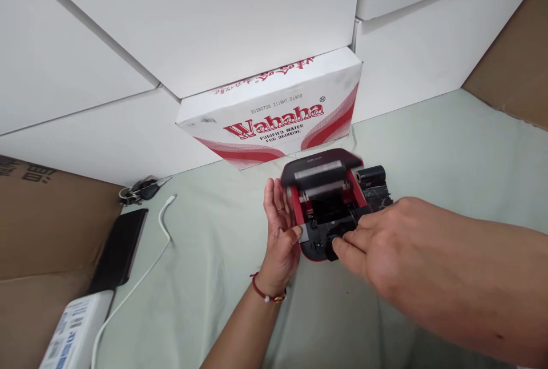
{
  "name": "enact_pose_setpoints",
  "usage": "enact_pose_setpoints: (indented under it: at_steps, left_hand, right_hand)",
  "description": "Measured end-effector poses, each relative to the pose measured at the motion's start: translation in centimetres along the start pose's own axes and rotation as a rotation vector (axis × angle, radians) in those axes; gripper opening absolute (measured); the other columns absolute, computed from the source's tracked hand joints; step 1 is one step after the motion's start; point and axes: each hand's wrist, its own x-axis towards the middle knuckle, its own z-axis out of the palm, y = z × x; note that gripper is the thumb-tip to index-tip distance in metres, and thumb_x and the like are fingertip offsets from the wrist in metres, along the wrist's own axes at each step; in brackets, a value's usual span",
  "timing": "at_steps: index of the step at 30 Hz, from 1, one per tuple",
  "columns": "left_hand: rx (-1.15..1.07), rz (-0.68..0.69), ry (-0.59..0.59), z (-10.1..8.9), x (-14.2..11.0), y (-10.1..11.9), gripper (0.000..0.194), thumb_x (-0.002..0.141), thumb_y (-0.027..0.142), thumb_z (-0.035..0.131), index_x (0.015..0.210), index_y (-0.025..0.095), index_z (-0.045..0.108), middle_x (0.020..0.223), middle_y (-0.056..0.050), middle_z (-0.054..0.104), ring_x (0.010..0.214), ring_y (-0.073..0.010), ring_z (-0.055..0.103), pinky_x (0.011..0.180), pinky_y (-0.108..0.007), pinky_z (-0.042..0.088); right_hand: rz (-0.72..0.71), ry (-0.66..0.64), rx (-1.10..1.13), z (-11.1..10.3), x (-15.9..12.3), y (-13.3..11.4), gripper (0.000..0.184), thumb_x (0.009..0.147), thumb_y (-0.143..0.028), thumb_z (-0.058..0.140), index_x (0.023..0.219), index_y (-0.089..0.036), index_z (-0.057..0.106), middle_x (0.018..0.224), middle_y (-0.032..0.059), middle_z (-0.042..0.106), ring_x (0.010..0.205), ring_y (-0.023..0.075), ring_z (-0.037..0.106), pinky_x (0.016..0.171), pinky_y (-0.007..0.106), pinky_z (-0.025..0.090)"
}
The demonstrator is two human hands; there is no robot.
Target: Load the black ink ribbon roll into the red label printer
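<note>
A small red and black printer [329, 203] has its cover up, showing silvery rollers and a dark inner bay. My left hand [283, 226] grips its left side, with the thumb on the front left corner and the fingers stretched up along the edge. My right hand [377, 240] reaches in from the right, its fingers closed on a black part [336, 240] at the front, which they partly hide. Beside the printer's right side is a black roll [371, 175] with crinkled black film [377, 197] below it.
Behind the printer stands a white and red Wahaha water carton [274, 123], against large white boxes [240, 20]. At left lie keys [145, 188], a white cable [160, 220], a black flat object [120, 249] and a white box [77, 329]. Brown cardboard [47, 226] borders the green cloth [205, 300].
</note>
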Motion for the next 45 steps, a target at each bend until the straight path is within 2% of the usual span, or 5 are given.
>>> enact_pose_setpoints:
  at_steps: [6, 22, 34, 39, 45]
  left_hand:
    - [-0.08, 0.02, -0.028, 0.6, 0.0, -0.1, 0.078, 0.089, 0.054, 0.081, 0.16, 0.042, 0.05, 0.181, -0.004, 0.038, 0.172, -0.0361, 0.028, 0.14, -0.056, 0.031]
    - [-0.09, 0.057, -0.035, 0.8, 0.4, -0.2, 0.073, 0.088, 0.053, 0.08, 0.154, 0.032, 0.056, 0.168, -0.01, 0.055, 0.16, -0.037, 0.048, 0.133, -0.056, 0.04]
    - [-0.116, 0.054, -0.043, 0.5, 0.7, -0.7, 0.069, 0.085, 0.049, 0.082, 0.15, 0.037, 0.059, 0.168, -0.006, 0.055, 0.157, -0.0343, 0.051, 0.127, -0.051, 0.047]
    - [-0.122, 0.044, -0.047, 0.4, 0.8, -0.7, 0.071, 0.084, 0.049, 0.083, 0.151, 0.036, 0.06, 0.168, -0.006, 0.055, 0.157, -0.0339, 0.05, 0.128, -0.051, 0.046]
    - [-0.127, 0.04, -0.027, 0.4, 0.8, -0.7, 0.073, 0.081, 0.051, 0.084, 0.149, 0.036, 0.061, 0.166, -0.006, 0.057, 0.158, -0.0337, 0.049, 0.129, -0.05, 0.045]
  right_hand:
    - [0.249, -0.328, -0.096, -1.5, 5.6, 1.3, 0.022, 0.082, -0.009, 0.072, 0.098, -0.022, 0.079, 0.077, 0.005, 0.077, 0.057, 0.0225, 0.065, 0.055, 0.036, 0.04]
    - [0.452, -0.27, -0.131, 3.0, 10.8, 4.3, 0.019, 0.097, -0.013, 0.062, 0.104, -0.016, 0.079, 0.104, 0.0173, 0.084, 0.1, 0.0296, 0.079, 0.08, 0.033, 0.054]
    - [0.551, 0.074, 0.196, -3.1, -2.7, 6.3, 0.035, 0.107, -0.049, 0.05, 0.129, -0.028, 0.067, 0.093, 0.0051, 0.078, 0.075, 0.0258, 0.071, 0.07, 0.037, 0.05]
    - [0.975, -0.195, 0.037, 1.0, -7.6, 12.3, 0.036, 0.102, -0.04, 0.054, 0.127, -0.022, 0.072, 0.098, 0.012, 0.08, 0.082, 0.0328, 0.072, 0.068, 0.042, 0.05]
    - [0.815, -0.008, -0.012, 5.3, -3.6, 11.6, 0.047, 0.108, -0.033, 0.046, 0.146, -0.017, 0.068, 0.153, 0.0162, 0.068, 0.117, 0.0335, 0.074, 0.093, 0.043, 0.055]
